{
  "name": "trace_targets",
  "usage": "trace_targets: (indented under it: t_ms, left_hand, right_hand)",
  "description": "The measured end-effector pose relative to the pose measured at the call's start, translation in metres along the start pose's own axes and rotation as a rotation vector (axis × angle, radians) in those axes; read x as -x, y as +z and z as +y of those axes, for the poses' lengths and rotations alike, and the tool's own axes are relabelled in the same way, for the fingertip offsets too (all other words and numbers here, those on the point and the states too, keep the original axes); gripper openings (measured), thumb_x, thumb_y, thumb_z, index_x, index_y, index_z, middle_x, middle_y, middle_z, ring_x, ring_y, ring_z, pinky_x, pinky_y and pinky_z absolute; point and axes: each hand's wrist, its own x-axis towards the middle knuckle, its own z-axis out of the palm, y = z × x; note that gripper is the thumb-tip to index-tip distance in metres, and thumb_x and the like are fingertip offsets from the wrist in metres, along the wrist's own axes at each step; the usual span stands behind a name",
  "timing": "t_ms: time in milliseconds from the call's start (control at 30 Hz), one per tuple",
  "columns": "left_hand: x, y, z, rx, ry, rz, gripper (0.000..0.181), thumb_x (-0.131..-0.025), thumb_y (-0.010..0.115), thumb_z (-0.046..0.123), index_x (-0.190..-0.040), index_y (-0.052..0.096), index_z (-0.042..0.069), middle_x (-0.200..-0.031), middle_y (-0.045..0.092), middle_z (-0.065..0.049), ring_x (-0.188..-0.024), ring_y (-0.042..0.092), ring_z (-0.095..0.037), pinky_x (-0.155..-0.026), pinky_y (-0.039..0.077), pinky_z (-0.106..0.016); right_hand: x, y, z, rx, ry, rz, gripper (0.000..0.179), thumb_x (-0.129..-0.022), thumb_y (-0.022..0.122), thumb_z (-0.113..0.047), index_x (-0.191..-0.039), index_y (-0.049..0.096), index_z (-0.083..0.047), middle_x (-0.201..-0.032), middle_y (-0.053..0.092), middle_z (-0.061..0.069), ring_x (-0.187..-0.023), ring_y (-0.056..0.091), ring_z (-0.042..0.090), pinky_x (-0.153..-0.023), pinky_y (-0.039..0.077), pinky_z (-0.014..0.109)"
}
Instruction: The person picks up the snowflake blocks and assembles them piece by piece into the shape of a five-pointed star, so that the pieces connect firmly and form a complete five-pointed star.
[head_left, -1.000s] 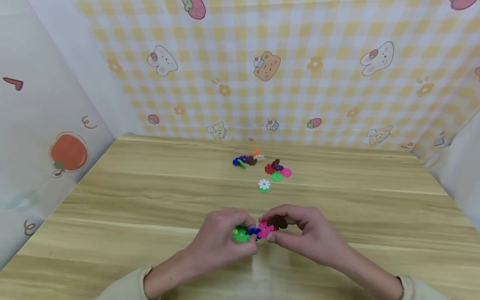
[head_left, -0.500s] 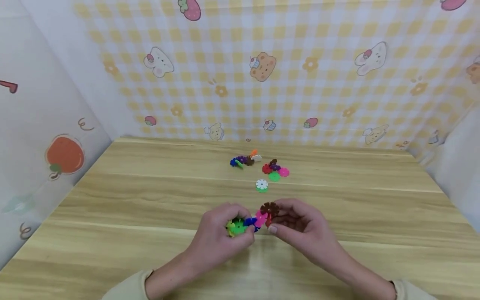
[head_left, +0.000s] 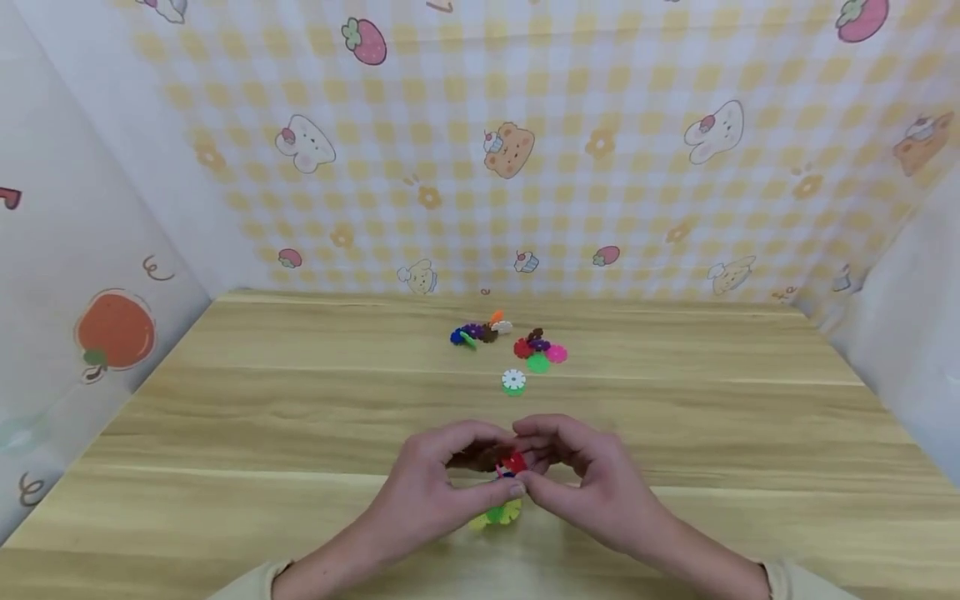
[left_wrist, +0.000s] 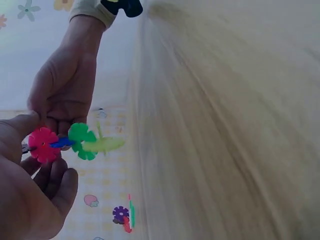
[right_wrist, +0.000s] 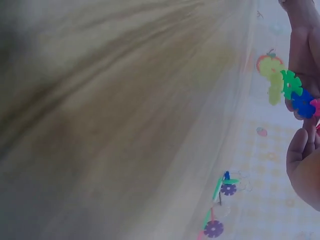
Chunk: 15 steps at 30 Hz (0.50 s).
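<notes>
A chain of interlocking plastic snowflake discs is held between both hands near the front of the table. In the head view its red disc point(head_left: 514, 462) shows between the fingers, with a yellow-green disc point(head_left: 510, 511) hanging below the thumbs. The left hand point(head_left: 423, 483) grips the chain with its thumb across the front. From the right, the right hand point(head_left: 611, 496) pinches the red end, its thumb tip meeting the left one. In the left wrist view a pink disc point(left_wrist: 44, 146), a blue disc point(left_wrist: 62, 143) and a green disc point(left_wrist: 82, 135) line up. A brown disc point(head_left: 478, 457) is mostly hidden by the left hand.
Farther back on the wooden table point(head_left: 300, 400) lies a linked row of discs with a brown disc point(head_left: 489, 333). Right of it is a cluster with a red disc point(head_left: 522, 348). Nearer stands a white disc point(head_left: 513, 379) over a green one. Patterned cloth point(head_left: 570, 208) encloses the back.
The chain has turned, its green and yellow end swinging from the left hand's side to below the thumbs. The hands have come together, and the view has tilted up slightly.
</notes>
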Motion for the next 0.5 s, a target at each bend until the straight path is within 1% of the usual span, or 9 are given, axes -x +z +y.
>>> trace_targets:
  t_ms: [100,167,200,233,267,300,400,467,500]
  left_hand:
    - [0.001,-0.006,0.000,0.053,-0.079,-0.023,0.025,-0.091,0.080,0.028,-0.112,0.074,0.019,-0.107,0.076,0.005,-0.096,0.072,-0.013,-0.084,0.061,-0.029]
    - [0.002,-0.011,0.000,0.053,-0.135,-0.020,0.022,-0.090,0.080,0.029,-0.110,0.074,0.020,-0.105,0.076,0.005,-0.095,0.072,-0.014,-0.083,0.061,-0.028]
    - [0.002,-0.014,0.000,0.044,-0.158,-0.014,0.021,-0.090,0.080,0.029,-0.109,0.075,0.020,-0.104,0.076,0.005,-0.094,0.072,-0.014,-0.083,0.061,-0.028]
    - [0.003,-0.017,0.000,0.033,-0.178,-0.007,0.021,-0.090,0.081,0.029,-0.108,0.075,0.021,-0.103,0.076,0.005,-0.093,0.072,-0.014,-0.082,0.061,-0.028]
    - [0.003,-0.019,0.000,0.020,-0.191,-0.003,0.020,-0.090,0.080,0.029,-0.108,0.075,0.021,-0.102,0.076,0.005,-0.093,0.072,-0.014,-0.082,0.061,-0.028]
    - [0.003,-0.021,-0.001,0.002,-0.198,0.003,0.020,-0.090,0.080,0.029,-0.108,0.076,0.022,-0.101,0.076,0.006,-0.092,0.071,-0.014,-0.082,0.061,-0.027]
    - [0.002,-0.025,-0.002,-0.026,-0.196,0.013,0.018,-0.089,0.081,0.026,-0.106,0.077,0.022,-0.099,0.076,0.007,-0.089,0.071,-0.013,-0.080,0.061,-0.027]
    - [0.002,-0.026,-0.003,-0.035,-0.181,0.012,0.018,-0.089,0.082,0.023,-0.106,0.077,0.020,-0.099,0.076,0.007,-0.089,0.071,-0.013,-0.078,0.061,-0.027]
    - [0.002,-0.026,-0.004,-0.041,-0.172,0.011,0.018,-0.089,0.082,0.022,-0.106,0.077,0.020,-0.099,0.076,0.007,-0.088,0.071,-0.013,-0.078,0.061,-0.027]
  right_hand:
    - [-0.002,0.003,-0.003,-0.095,0.110,-0.037,0.034,-0.098,0.065,-0.001,-0.132,0.061,-0.003,-0.121,0.073,0.012,-0.106,0.071,0.016,-0.088,0.060,0.030]
    - [-0.005,0.003,-0.004,-0.177,0.186,-0.070,0.040,-0.100,0.062,-0.002,-0.139,0.055,-0.002,-0.127,0.069,0.018,-0.114,0.069,0.022,-0.093,0.058,0.031]
    - [-0.008,0.002,-0.004,-0.180,0.233,-0.072,0.043,-0.100,0.062,-0.003,-0.142,0.052,-0.002,-0.129,0.068,0.019,-0.116,0.069,0.024,-0.094,0.058,0.031]
    - [-0.011,-0.001,-0.002,-0.142,0.261,-0.066,0.047,-0.100,0.062,-0.003,-0.144,0.049,-0.002,-0.129,0.068,0.021,-0.116,0.069,0.026,-0.094,0.058,0.032]
    - [-0.015,-0.006,0.000,-0.070,0.290,-0.054,0.051,-0.098,0.064,-0.004,-0.146,0.046,-0.001,-0.128,0.068,0.022,-0.114,0.069,0.028,-0.094,0.058,0.033]
    - [-0.020,-0.012,0.002,0.022,0.338,-0.037,0.056,-0.097,0.066,-0.007,-0.148,0.043,0.000,-0.126,0.069,0.022,-0.113,0.069,0.029,-0.093,0.058,0.034]
    - [-0.036,-0.036,0.016,0.380,0.505,-0.017,0.072,-0.091,0.076,-0.018,-0.149,0.038,0.003,-0.122,0.069,0.021,-0.109,0.068,0.030,-0.093,0.058,0.042]
    - [-0.046,-0.051,0.029,0.553,0.594,-0.049,0.085,-0.088,0.080,-0.024,-0.151,0.032,0.007,-0.122,0.066,0.022,-0.110,0.065,0.031,-0.096,0.056,0.048]
    - [-0.051,-0.057,0.035,0.603,0.622,-0.068,0.091,-0.087,0.081,-0.025,-0.153,0.028,0.009,-0.125,0.064,0.024,-0.113,0.063,0.034,-0.099,0.054,0.052]
